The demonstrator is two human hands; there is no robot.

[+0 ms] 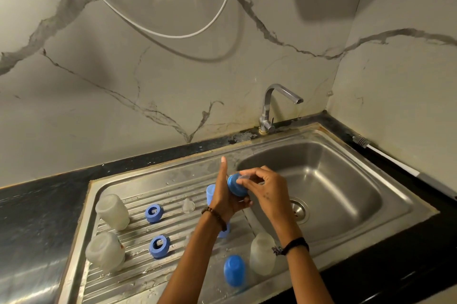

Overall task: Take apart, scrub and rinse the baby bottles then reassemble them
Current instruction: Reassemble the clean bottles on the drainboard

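Left hand (226, 198) is gripping a blue screw ring (236, 186) from underneath w/ index finger sticking straight up, right hand (265, 188) is pinching a clear nipple (244, 177) at the ring's top w/ fingertips curled tight on it, both over the drainboard edge by the sink basin (321, 180). On the drainboard (138, 276): two more blue rings (153, 213) (159, 246), a loose nipple (188, 205), three cloudy bottle bodies upside down (112, 212) (105, 251) (262, 253), and a blue cap (234, 270) near the front. Faucet (274, 108) isn't running
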